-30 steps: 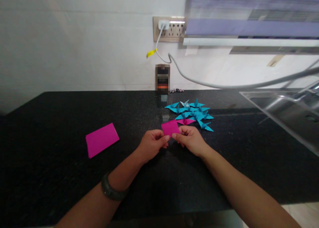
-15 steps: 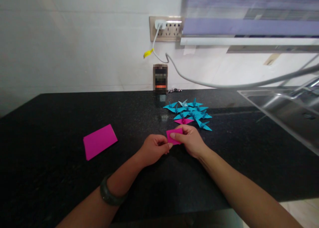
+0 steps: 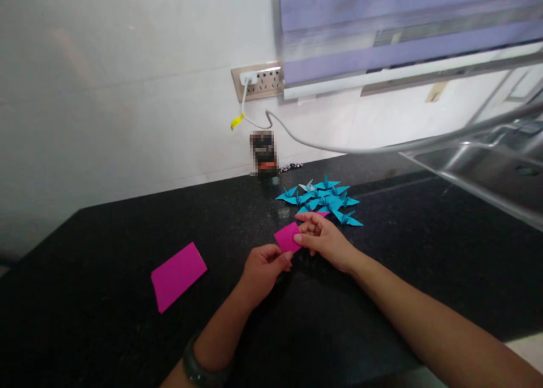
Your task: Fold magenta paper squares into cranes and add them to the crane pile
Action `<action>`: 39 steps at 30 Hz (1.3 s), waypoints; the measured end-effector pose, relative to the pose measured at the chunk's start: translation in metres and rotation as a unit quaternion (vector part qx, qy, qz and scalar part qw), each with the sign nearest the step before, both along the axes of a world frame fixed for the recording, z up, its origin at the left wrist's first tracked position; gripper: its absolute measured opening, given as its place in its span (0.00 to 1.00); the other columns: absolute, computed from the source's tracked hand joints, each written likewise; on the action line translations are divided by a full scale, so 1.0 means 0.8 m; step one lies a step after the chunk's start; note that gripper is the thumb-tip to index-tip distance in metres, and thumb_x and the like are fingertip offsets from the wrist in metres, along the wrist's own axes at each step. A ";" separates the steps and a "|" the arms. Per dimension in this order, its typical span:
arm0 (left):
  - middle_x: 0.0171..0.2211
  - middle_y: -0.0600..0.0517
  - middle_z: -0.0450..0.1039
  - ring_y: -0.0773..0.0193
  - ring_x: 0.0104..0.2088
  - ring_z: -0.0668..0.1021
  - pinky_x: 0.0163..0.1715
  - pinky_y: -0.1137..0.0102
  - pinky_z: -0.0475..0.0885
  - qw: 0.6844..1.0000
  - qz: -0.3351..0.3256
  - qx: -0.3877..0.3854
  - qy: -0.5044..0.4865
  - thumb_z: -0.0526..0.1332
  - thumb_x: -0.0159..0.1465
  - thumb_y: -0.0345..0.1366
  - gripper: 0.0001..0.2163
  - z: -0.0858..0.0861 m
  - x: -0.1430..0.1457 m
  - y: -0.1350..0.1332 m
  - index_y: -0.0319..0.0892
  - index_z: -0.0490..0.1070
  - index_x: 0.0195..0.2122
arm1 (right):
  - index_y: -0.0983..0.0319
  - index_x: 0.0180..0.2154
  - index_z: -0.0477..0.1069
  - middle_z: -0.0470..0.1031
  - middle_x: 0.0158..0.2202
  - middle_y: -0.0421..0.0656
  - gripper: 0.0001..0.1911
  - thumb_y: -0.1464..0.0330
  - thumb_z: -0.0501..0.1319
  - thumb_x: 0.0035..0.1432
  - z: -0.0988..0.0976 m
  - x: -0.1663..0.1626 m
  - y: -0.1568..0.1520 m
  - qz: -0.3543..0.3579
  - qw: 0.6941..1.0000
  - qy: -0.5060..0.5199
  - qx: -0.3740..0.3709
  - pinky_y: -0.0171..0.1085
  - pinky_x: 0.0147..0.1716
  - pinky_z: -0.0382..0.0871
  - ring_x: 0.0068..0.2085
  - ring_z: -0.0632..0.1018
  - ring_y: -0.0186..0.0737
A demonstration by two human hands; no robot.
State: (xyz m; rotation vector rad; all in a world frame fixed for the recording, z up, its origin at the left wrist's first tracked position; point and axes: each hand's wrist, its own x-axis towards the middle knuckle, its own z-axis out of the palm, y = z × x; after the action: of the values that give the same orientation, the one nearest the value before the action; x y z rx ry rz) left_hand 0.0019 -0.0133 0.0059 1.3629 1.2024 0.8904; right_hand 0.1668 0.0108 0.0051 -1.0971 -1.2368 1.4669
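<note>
Between my two hands is a small folded square of pink paper point(image 3: 286, 238), held just above the dark counter. My right hand point(image 3: 326, 240) pinches its right edge, thumb in front and fingers behind. At the lower left edge, my left hand point(image 3: 263, 272) grips the paper between thumb and curled fingers. Just beyond my right hand lies a cluster of blue folded paper cranes point(image 3: 328, 201), with one pale crane point(image 3: 307, 186) among them. A pink crane point(image 3: 323, 213) at the near side is mostly hidden behind my right hand.
A stack of pink paper sheets point(image 3: 179, 276) lies on the black counter point(image 3: 106, 252) to the left. A pixelated box-like object point(image 3: 263, 152) stands against the wall beside a beaded string point(image 3: 292, 167). A metal sink point(image 3: 479, 179) is at right; a white cable point(image 3: 322, 147) crosses behind.
The view has tilted and shifted. The pink paper has turned in my hands, and my right fingers have moved towards its right edge, uncovering more of it.
</note>
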 end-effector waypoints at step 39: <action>0.24 0.50 0.76 0.68 0.23 0.74 0.26 0.73 0.69 0.978 0.074 -0.059 -0.184 0.65 0.49 0.39 0.12 0.003 0.000 0.002 0.36 0.74 0.31 | 0.61 0.28 0.68 0.66 0.21 0.36 0.08 0.66 0.64 0.44 -0.007 -0.009 -0.010 -0.077 0.985 -0.080 0.133 0.33 0.23 0.61 0.23 0.67 0.32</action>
State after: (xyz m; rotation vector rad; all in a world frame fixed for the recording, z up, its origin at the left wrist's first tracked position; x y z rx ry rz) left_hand 0.0022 -0.0116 0.0080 0.9695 1.0576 1.1048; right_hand 0.1597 0.0025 -0.0003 -1.1164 -1.3815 1.0795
